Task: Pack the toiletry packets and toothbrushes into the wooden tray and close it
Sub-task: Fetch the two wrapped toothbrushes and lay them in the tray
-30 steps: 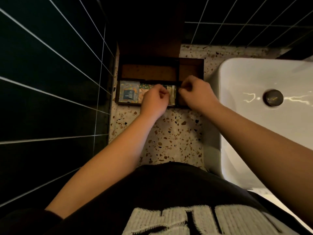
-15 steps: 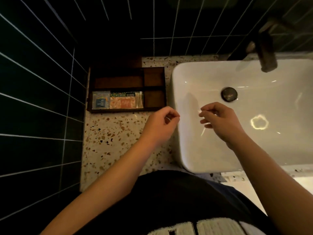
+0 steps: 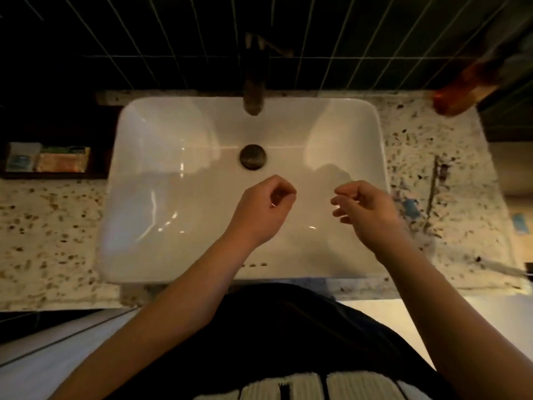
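The dark wooden tray [image 3: 57, 176] sits at the far left edge of the view, on the speckled counter. A pale blue packet [image 3: 21, 157] and an orange packet [image 3: 63, 161] lie in its front compartment. My left hand [image 3: 259, 209] hovers over the white sink with its fingers curled shut and nothing in it. My right hand [image 3: 366, 215] hangs over the sink's right side, loosely curled and holding nothing. On the counter to the right, blurred, lie a thin toothbrush-like stick [image 3: 431, 192] and a small blue packet [image 3: 411, 207].
A white rectangular sink [image 3: 173, 272] with a dark drain [image 3: 253, 156] fills the middle, under a dark faucet [image 3: 253, 88]. An orange-brown object [image 3: 455, 93] stands at the back right corner. Dark tiled wall runs behind the counter.
Both hands have left the tray and moved right over the sink. The view has swung right, so the tray now sits at the far left.
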A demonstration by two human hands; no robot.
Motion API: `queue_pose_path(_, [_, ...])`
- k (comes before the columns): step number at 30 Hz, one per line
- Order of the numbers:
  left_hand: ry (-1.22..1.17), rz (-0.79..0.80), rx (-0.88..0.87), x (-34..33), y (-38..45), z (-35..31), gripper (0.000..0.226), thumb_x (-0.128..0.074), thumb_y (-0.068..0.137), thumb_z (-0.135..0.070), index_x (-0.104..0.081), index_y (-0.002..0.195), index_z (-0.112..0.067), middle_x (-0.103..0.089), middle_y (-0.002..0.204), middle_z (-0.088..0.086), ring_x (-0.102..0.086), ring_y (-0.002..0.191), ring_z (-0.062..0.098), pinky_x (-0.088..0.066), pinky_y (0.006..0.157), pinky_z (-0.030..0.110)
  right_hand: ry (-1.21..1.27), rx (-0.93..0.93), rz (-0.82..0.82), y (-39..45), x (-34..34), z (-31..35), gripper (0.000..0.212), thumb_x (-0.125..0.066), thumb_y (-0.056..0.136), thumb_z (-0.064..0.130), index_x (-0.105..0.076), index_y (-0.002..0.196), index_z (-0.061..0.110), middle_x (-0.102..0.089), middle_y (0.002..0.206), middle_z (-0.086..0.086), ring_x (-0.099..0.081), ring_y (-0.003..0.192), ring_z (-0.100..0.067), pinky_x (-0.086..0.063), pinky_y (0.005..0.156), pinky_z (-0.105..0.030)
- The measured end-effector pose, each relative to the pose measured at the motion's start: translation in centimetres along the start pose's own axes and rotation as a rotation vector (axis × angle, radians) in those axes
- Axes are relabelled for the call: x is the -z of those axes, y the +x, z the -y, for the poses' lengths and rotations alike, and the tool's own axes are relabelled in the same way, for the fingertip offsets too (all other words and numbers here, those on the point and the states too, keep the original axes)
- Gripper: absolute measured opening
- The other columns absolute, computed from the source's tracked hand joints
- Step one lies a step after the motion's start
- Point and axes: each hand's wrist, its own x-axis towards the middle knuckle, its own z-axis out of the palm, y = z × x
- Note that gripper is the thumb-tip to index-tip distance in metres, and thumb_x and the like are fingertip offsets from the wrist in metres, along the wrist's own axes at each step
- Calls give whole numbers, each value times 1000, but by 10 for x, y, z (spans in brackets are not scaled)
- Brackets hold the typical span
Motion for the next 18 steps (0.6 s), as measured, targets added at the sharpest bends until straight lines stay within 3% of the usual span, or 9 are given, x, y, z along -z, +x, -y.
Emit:
queue_pose_path(7, [20,119,-48,-134,11,-84,5,-66,93,-18,-69,97,-20,-68,88,-11,-63,79,2,-50,73,16,-138,12,-29,21,135,-70,9,-65,92,22,-67,100,22,-70,94,6,-70,80,-15,-57,74,-36])
queue_pose_path(11, [65,207,-58,-197,32,-115,9,-65,93,-19,-64,102,-19,-63,100,-6,-60,81,5,-46,68,16,-246,-33,-107,40,182,-111,11,-64,92,26,-68,101,23,-69,92,5,-66,84,-16,-50,69,-31])
queue_pose_path(13, [41,215,53,-225,47,-120,20,-66,93,-23,-59,111,-21,-58,103,-9,-58,85,7,-43,66,15,-260,-87,-144,54,198,-129,18,-63,92,26,-67,109,18,-68,97,3,-65,88,-19,-47,67,-28])
queue_pose_path(15, [-55,210,272,-252,67,-119,37,-69,91,-27,-50,122,-20,-53,98,-11,-58,89,11,-43,62,19,-281,-137,-161,71,209,-142,28,-62,93,28,-62,118,15,-66,106,-1,-62,89,-20,-43,70,-28])
queue_pose_path(18, [-135,83,512,-283,96,-104,61,-76,85,-26,-39,132,-12,-52,108,-6,-58,106,20,-45,80,24,-301,-194,-159,100,214,-156,46,-63,91,32,-52,131,11,-62,117,-7,-56,90,-19,-42,74,-29])
